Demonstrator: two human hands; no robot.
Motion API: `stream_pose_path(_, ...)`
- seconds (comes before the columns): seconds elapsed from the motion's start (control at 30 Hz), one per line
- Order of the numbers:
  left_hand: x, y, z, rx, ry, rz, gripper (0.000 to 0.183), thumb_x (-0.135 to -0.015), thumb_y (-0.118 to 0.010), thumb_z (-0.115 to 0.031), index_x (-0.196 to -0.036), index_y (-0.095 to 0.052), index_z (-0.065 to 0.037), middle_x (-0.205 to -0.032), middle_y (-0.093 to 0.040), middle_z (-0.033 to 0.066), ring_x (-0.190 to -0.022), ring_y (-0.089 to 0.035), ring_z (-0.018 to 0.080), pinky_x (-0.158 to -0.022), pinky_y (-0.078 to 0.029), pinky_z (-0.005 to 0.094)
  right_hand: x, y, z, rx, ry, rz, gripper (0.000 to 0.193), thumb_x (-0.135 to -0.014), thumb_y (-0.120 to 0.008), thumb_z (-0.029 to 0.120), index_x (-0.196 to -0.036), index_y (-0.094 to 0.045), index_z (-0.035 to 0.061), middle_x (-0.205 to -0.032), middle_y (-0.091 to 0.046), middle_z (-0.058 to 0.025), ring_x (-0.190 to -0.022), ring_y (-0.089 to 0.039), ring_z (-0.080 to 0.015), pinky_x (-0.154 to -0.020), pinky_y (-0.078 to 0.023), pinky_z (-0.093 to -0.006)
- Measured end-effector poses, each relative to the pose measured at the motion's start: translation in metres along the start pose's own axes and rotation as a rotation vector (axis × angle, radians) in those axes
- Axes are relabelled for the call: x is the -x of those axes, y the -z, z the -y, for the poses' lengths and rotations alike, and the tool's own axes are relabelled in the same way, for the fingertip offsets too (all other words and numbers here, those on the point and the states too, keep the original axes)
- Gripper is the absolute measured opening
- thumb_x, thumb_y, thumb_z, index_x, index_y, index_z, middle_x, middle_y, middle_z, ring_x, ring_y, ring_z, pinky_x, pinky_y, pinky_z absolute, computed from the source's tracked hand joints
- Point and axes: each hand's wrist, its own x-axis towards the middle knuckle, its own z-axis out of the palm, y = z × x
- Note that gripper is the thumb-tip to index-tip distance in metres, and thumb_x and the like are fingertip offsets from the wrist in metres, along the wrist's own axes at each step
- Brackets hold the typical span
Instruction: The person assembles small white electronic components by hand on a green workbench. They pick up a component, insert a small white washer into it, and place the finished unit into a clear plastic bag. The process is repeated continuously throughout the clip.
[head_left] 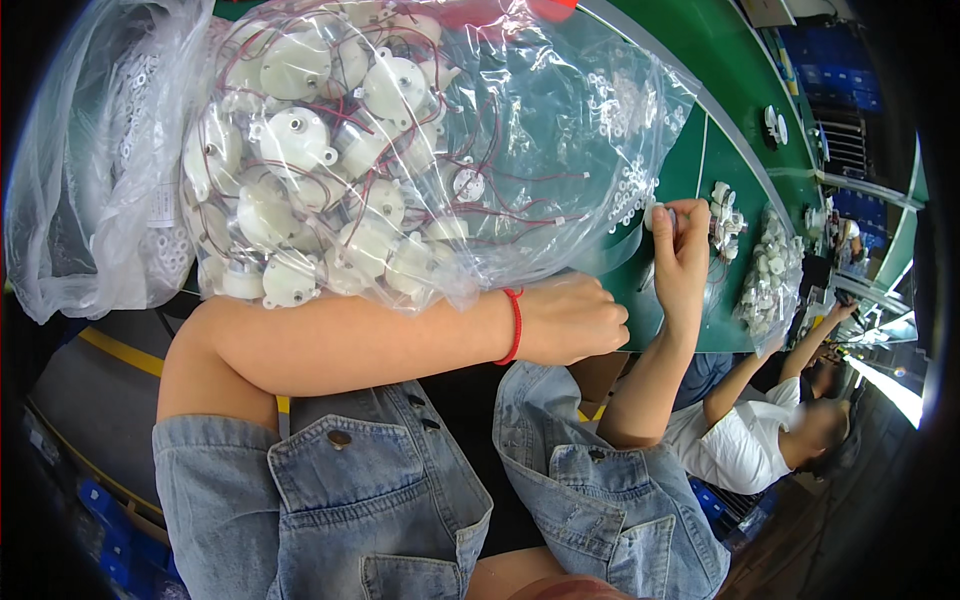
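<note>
Denim vest (330,500) nearest; motor bag (400,150) crowds left hand (575,320).

Green desk (745,90) runs along right. Clear bag of small white rings (90,170) at far left. Co-worker in white shirt (735,440) seated lower right.

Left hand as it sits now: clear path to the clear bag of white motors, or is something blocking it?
Probably yes. The left hand lies closed at the lower edge of the clear bag of white motors, whose plastic rests over the forearm. Nothing stands between them; the right hand is off to the side, pinching a small white part.
</note>
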Motion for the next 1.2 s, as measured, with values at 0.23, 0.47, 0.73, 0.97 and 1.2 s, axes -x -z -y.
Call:
stream_pose_path(0.23,0.0,0.0,-0.002,-0.028,-0.017,0.03,0.006,-0.077,-0.063,-0.01,-0.081,-0.062,-0.005,-0.079,-0.061,0.007,-0.079,-0.066,0.0239,-0.072,-0.05,0.0366,-0.006,0.008,0.017,0.192,0.128,0.132,0.019,-0.098,-0.057,0.012,-0.096,-0.042,0.0018,-0.058,-0.051,-0.0169,-0.048,-0.051,-0.0292,-0.047,-0.037,-0.0391)
stream_pose_path(0.47,0.0,0.005,-0.004,-0.057,-0.031,0.034,0.005,-0.079,-0.063,-0.011,-0.08,-0.061,-0.007,-0.077,-0.059,0.0056,-0.078,-0.064,0.0238,-0.071,-0.05,0.0369,-0.001,0.002,0.017,0.253,0.216,0.098,0.023,-0.095,-0.06,0.009,-0.098,-0.039,0.0011,-0.065,-0.054,-0.0241,-0.063,-0.056,-0.0463,-0.053,-0.041,-0.0484)
stream_pose_path(0.73,-0.003,0.012,-0.001,-0.035,-0.024,0.087,0.009,-0.086,-0.061,-0.014,-0.083,-0.06,-0.006,-0.078,-0.058,0.0078,-0.078,-0.063,0.0268,-0.072,-0.052,0.0398,-0.009,0.009,0.017,0.125,0.166,0.153,0.023,-0.095,-0.06,0.01,-0.1,-0.039,0.0013,-0.07,-0.058,-0.026,-0.066,-0.059,-0.0473,-0.055,-0.042,-0.0485)
stream_pose_path(0.97,-0.006,0.015,0.0,-0.017,-0.036,0.102,0.009,-0.088,-0.06,-0.014,-0.091,-0.062,-0.006,-0.08,-0.057,0.0094,-0.078,-0.063,0.0285,-0.072,-0.051,0.0413,0.017,0.004,-0.021,-0.656,-0.109,-0.008,0.016,-0.104,-0.05,0.022,-0.103,-0.049,0.0054,-0.067,-0.045,-0.0019,-0.055,-0.04,-0.01,-0.048,-0.031,-0.0272)
stream_pose_path(1.2,-0.003,0.015,-0.001,-0.02,-0.022,0.136,0.011,-0.088,-0.061,-0.015,-0.094,-0.062,-0.005,-0.081,-0.058,0.0087,-0.081,-0.064,0.0265,-0.075,-0.052,0.0396,0.031,0.015,-0.016,-1.547,-0.235,0.114,0.026,-0.106,-0.042,0.033,-0.104,-0.054,0.0095,-0.069,-0.042,-0.0004,-0.053,-0.032,-0.0087,-0.046,-0.028,-0.0233)
